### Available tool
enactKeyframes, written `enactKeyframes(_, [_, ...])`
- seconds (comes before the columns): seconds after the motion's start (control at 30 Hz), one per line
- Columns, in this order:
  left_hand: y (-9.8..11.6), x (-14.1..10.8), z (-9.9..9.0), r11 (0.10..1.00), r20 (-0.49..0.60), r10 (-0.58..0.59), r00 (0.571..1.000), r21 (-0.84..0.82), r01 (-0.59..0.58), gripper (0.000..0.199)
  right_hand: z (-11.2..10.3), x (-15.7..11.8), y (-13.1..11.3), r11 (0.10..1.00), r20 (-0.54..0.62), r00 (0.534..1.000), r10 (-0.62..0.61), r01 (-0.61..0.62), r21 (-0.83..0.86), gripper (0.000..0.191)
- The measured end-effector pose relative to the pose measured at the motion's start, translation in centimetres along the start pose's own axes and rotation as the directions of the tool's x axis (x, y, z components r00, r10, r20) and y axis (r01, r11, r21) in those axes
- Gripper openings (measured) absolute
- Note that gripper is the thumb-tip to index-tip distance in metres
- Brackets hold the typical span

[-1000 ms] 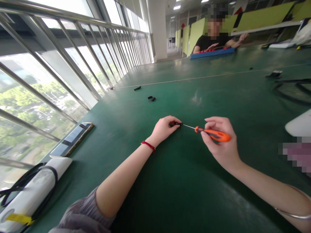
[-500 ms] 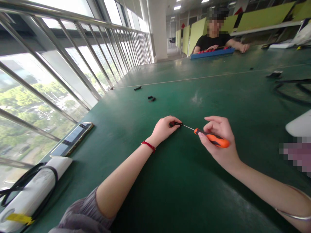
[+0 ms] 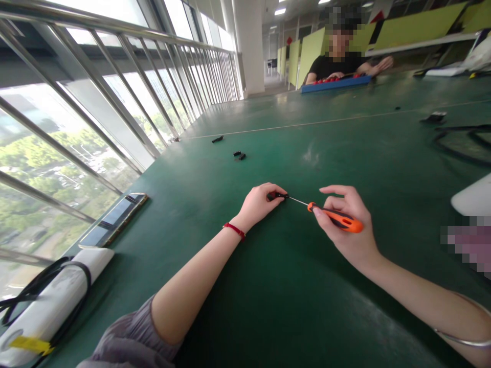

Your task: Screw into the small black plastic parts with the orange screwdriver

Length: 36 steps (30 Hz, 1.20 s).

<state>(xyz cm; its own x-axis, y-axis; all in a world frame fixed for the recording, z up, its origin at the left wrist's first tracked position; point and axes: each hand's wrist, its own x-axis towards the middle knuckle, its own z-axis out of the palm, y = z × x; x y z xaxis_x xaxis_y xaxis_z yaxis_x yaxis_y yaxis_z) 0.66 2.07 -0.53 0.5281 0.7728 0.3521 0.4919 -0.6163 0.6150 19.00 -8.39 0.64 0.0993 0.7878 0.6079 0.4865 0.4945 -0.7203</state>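
Near the middle of the table, my left hand (image 3: 261, 200) is closed on a small black part (image 3: 283, 196), pinched between thumb and fingers. Most of that part is hidden, so its kind does not show. My right hand (image 3: 351, 225) grips a screwdriver (image 3: 337, 219) with an orange and dark handle, thumb against its side and the index finger lifted away. The thin metal shaft points left, and its tip meets the black part at my left fingertips.
Small black pieces (image 3: 240, 156) and another black piece (image 3: 217, 139) lie farther off on the green table (image 3: 291, 296). At left are a phone (image 3: 115, 220) and a white cabled device (image 3: 57, 301) beside the railing (image 3: 95, 117). Across sits a person (image 3: 337, 64) behind a blue tray (image 3: 335, 84).
The screwdriver handle has turned slightly about its length in my right hand, whose index finger has shifted a little left. My left hand stays put. The person opposite has raised a hand.
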Motion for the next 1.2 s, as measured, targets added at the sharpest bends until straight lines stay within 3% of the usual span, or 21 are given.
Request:
enactKeyframes(0.1, [0.0, -0.04, -0.02, 1.0, 0.004, 0.003, 1.0, -0.001, -0.003, 0.018, -0.08, -0.1, -0.05, 0.997, 0.014, 1.0, 0.023, -0.022, -0.069, 0.01])
enactKeyframes(0.3, [0.04, -0.02, -0.06, 1.0, 0.006, -0.012, 1.0, 0.015, 0.012, 0.018, 0.05, -0.01, 0.2, 0.999, -0.084, 0.995, -0.048, 0.048, -0.002, 0.015])
enactKeyframes(0.4, [0.14, 0.01, -0.1, 1.0, 0.01, -0.013, 1.0, 0.014, 0.013, 0.018, 0.01, -0.05, 0.36, 1.0, -0.006, 1.0, -0.001, 0.001, 0.014, 0.021])
enactKeyframes(0.53, [0.14, -0.01, -0.11, 1.0, 0.009, -0.006, 1.0, 0.002, 0.006, 0.018, -0.13, -0.12, 0.18, 0.998, 0.049, 0.998, 0.04, -0.037, -0.048, 0.009])
enactKeyframes(0.77, [-0.01, -0.02, -0.07, 1.0, 0.009, -0.013, 1.0, 0.012, 0.013, 0.018, 0.03, 0.03, 0.03, 0.999, -0.09, 0.995, -0.04, 0.039, -0.016, 0.018])
enactKeyframes(0.87, [0.09, -0.02, -0.14, 1.0, 0.015, -0.011, 1.0, 0.01, 0.011, 0.018, -0.02, -0.07, 0.21, 1.0, -0.015, 1.0, -0.01, 0.01, -0.008, 0.022])
enactKeyframes(1.0, [0.2, -0.02, -0.19, 1.0, 0.013, -0.014, 1.0, 0.011, 0.014, 0.018, -0.09, -0.18, 0.1, 0.998, 0.049, 0.998, 0.025, -0.022, -0.061, 0.007])
enactKeyframes(1.2, [0.08, -0.03, -0.1, 1.0, 0.009, -0.015, 1.0, 0.012, 0.015, 0.017, 0.09, -0.05, 0.09, 0.999, -0.084, 0.996, -0.024, 0.021, -0.027, 0.019])
